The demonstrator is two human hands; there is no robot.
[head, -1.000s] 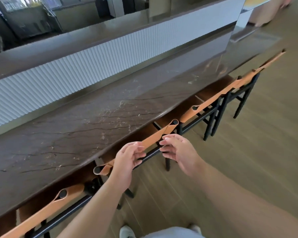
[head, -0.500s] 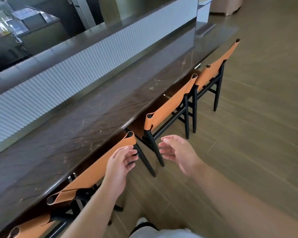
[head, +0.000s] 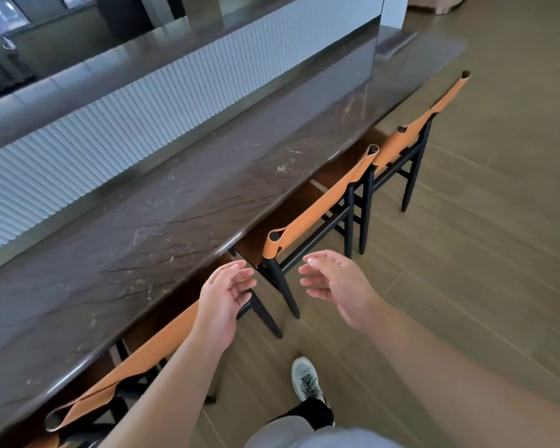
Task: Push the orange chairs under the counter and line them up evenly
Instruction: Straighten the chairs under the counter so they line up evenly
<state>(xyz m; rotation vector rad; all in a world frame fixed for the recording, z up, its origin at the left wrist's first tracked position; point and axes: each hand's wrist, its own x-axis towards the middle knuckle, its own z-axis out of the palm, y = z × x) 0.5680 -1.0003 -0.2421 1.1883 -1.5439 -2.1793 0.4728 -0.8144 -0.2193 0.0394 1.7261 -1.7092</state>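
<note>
Three orange-backed chairs with black frames stand along the dark stone counter (head: 162,234). The nearest chair (head: 136,363) is tucked under the counter edge at lower left, partly hidden by my left forearm. The middle chair (head: 317,205) and the far chair (head: 434,108) follow to the right, their seats under the counter. My left hand (head: 223,295) hovers with relaxed fingers over the nearest chair's right end and holds nothing. My right hand (head: 333,282) floats open just in front of the middle chair's left post, apart from it.
A white ribbed wall panel (head: 143,124) rises behind the counter, with a higher ledge above it. Wooden floor (head: 466,253) spreads to the right. My shoe (head: 306,379) stands on the floor near the nearest chair's legs.
Both hands have let go of the nearest chair's backrest and come off it. My view has shifted right along the counter, bringing the middle and far chairs closer.
</note>
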